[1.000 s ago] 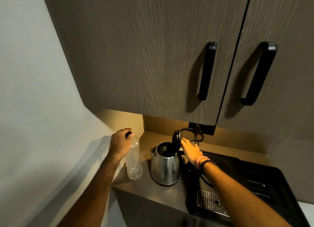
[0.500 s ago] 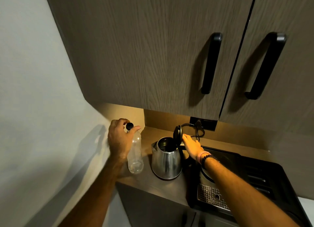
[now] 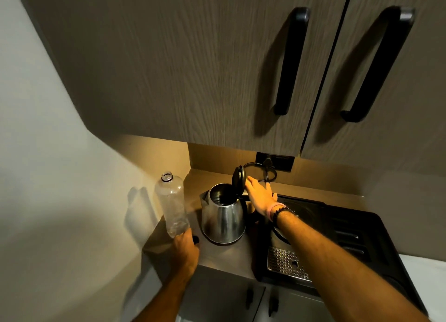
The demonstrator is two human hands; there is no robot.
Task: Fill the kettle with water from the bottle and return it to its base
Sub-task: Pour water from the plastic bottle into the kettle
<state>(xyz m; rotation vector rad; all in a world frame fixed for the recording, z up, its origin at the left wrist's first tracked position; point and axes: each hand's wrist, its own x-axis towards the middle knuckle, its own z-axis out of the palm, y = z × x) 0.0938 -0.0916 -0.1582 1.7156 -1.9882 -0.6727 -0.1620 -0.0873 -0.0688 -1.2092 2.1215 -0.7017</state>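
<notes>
A clear plastic bottle (image 3: 171, 202) stands uncapped on the counter, left of the kettle, with only a little water at its bottom. My left hand (image 3: 185, 250) rests low on the counter against the bottle's base, fingers closed on the small black cap (image 3: 196, 239). The steel kettle (image 3: 223, 216) stands on the counter with its black lid (image 3: 238, 178) tipped upright. My right hand (image 3: 259, 196) reaches in from the right, its flat fingers touching the back of the lid. A round dark disc (image 3: 277, 233) on the black tray is mostly hidden under my right forearm.
A black tray (image 3: 350, 227) with a perforated metal drip grid (image 3: 286, 263) fills the counter's right side. A black cord (image 3: 266, 173) runs to a wall socket (image 3: 275, 159) behind the kettle. Upper cabinets with black handles (image 3: 290, 63) hang overhead. A wall borders the left.
The cap has come off the bottle. My left hand dropped from the bottle's top to the counter by its base, taking the cap. My right hand stays at the lid.
</notes>
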